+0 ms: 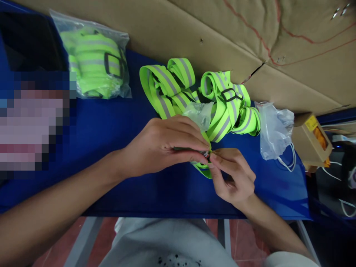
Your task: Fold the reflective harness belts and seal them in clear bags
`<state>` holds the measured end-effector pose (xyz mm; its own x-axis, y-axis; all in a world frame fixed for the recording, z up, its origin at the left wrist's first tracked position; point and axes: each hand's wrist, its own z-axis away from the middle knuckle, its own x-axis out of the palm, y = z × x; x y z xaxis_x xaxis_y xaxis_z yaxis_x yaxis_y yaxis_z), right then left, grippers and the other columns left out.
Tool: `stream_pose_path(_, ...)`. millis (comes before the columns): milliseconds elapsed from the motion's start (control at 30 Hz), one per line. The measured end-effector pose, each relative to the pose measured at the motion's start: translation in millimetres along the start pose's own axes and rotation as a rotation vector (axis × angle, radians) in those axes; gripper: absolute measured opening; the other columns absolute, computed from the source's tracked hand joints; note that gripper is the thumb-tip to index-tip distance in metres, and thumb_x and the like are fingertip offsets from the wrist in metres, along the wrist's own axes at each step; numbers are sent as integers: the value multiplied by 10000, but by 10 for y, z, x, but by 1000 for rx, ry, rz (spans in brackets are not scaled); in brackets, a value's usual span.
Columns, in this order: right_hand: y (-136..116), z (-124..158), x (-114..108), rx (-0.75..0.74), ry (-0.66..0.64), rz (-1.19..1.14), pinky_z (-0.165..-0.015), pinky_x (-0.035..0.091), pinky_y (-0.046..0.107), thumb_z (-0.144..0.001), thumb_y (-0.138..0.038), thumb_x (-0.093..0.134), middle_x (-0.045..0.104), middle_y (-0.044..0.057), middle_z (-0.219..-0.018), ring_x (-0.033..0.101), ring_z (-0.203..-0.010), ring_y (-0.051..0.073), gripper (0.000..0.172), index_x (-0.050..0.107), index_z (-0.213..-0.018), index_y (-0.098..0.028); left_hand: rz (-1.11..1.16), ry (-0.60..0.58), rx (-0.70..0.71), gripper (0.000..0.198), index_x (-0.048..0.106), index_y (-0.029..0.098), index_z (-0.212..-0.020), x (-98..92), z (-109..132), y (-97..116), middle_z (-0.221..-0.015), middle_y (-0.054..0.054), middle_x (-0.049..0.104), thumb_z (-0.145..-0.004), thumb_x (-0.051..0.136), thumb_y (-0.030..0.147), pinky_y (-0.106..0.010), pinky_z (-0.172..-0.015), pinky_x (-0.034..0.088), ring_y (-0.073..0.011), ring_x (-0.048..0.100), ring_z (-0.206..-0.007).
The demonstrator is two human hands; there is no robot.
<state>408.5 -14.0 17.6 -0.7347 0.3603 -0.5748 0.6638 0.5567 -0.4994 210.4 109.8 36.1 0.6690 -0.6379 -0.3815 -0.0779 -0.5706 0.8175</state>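
My left hand (172, 142) and my right hand (233, 172) meet over the front part of the blue surface. The fingers of both are closed around a small dark piece (206, 155) with a bit of red, mostly hidden by the fingertips. A yellow-green strap (205, 171) shows behind and below the fingertips. Just beyond the hands lie loosely coiled yellow-green straps with a grey stripe (167, 83) and a second bundle (221, 120) with a black buckle (230, 95). A crumpled clear plastic piece (199, 114) rests between them.
On the blue surface (111, 133), a clear bag of straps (94, 63) lies at the back left. To the right are a crumpled plastic bag (275, 128), white cord (290, 161) and a cardboard box (311, 139). A brown padded panel (178, 33) borders the back. The left edge is pixelated.
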Motion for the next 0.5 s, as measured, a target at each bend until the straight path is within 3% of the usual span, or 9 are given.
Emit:
stream_pose_path(200,-85,-15,-14,99,-47,-90,-746,617,339,-859,15,675,710,28,-975,702,-899,176,432,660,-1216,-228,-175,-44,222,105,763,245,-1029,-24,8,57,-1079,-18,819,-924,760,245,-322,-979,544,-157,746,-981)
stream_pose_path(333,-91,-20,-3,238,-24,-143,-804,617,342,-900,-68,662,676,38,-1031,670,-924,178,522,550,-1376,-253,-414,-103,344,150,715,188,-1100,-48,25,98,-1142,-33,797,-969,704,258,-376,-953,489,-185,707,-1042)
stream_pose_path(400,-37,-24,-8,254,-45,-98,-882,624,383,-916,-133,668,654,82,-1168,670,-1044,211,573,502,-1452,-253,-499,-83,357,106,712,219,-1076,-17,45,103,-1119,6,802,-981,681,252,-390,-955,468,-187,704,-1060)
stream_pose_path(500,78,-38,-34,186,-223,-23,-1071,573,476,-954,-267,657,573,154,-1438,586,-1336,300,572,484,-1495,-205,-538,-14,384,85,708,240,-1055,75,80,100,-1079,42,812,-972,694,246,-392,-1015,440,-185,710,-1096)
